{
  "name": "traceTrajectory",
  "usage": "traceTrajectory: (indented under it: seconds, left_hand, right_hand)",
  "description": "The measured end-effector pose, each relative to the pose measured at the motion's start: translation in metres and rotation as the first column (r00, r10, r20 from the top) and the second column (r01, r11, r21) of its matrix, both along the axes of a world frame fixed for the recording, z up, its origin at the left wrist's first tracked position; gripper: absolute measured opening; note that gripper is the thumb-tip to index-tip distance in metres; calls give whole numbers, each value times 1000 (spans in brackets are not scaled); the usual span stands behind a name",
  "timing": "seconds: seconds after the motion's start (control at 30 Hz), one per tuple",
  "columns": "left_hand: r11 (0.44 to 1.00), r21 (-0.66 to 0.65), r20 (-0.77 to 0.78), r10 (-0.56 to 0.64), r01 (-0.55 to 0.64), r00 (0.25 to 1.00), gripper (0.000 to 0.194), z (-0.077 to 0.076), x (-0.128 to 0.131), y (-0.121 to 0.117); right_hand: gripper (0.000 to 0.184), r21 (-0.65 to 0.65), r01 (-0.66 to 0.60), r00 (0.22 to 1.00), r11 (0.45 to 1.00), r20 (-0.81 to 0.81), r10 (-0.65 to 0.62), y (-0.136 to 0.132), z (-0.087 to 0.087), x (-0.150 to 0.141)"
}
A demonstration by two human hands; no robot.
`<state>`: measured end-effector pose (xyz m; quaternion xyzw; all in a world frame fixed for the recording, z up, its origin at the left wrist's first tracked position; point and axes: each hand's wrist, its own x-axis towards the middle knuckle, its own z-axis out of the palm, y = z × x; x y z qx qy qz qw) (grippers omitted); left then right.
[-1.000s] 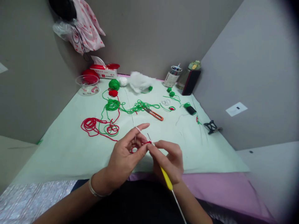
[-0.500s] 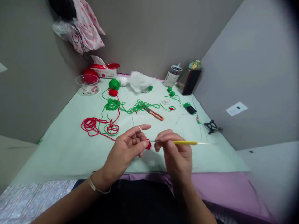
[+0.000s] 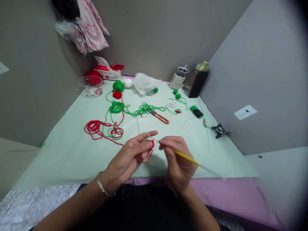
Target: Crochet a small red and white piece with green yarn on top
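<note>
My left hand (image 3: 131, 157) pinches a small red and white crochet piece (image 3: 152, 146) between thumb and fingers, with white yarn looped over the raised forefinger. My right hand (image 3: 178, 158) grips a yellow-handled crochet hook (image 3: 186, 157); its tip touches the piece and its handle points down to the right. Both hands hover over the near edge of the pale green table mat (image 3: 72, 150). A silver bracelet sits on my left wrist.
Loose red yarn (image 3: 96, 128) and green yarn (image 3: 116, 107) lie tangled mid-table beside orange snips (image 3: 160, 117). At the back stand a clear bowl (image 3: 90, 86), tissue box (image 3: 107, 73), white stuffing (image 3: 144, 84), a pen cup (image 3: 179, 77) and bottle (image 3: 198, 80). A black clip (image 3: 219, 131) lies right.
The hook swung from pointing toward me, to level rightward, to now slanting down-right. My left hand stayed on the piece and shifted slightly.
</note>
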<state>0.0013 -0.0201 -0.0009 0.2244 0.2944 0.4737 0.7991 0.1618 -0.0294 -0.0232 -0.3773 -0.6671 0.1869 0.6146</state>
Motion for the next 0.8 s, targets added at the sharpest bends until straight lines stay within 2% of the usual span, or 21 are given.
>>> traceTrajectory:
  seconds: [0.1,0.17,0.27,0.37,0.53,0.67,0.8]
  left_hand:
    - [996,51,-61,78,-75,995,32,1,-1,1]
    - [985,136,-134,121,-102,984,32,0,0,-1]
    - [974,208,-201,133,-90,970,35,-1,3,-4]
    - [981,191,-220,84,-41,972,38,-1,3,-5]
    - [985,170,-216,18,19,976,47,2,-1,-4]
    - [988,153,-182,35,-7,983,41,5,-1,-4]
    - [991,134,-159,44,-22,986,34,8,-1,-5]
  right_hand:
    - [22,-142,-190,947,972,-289,142,4,8,4]
    - [19,-177,-281,913,943,-352,206,6,9,3]
    - [17,-197,-275,929,941,-307,207,7,5,1]
    - [18,-209,-287,917,935,-342,205,7,2,0]
    - [15,-256,-375,864,891,-444,237,8,3,4]
    - [13,-305,-421,807,854,-555,200,11,6,3]
    - [15,-307,-439,766,844,-619,174,14,8,1]
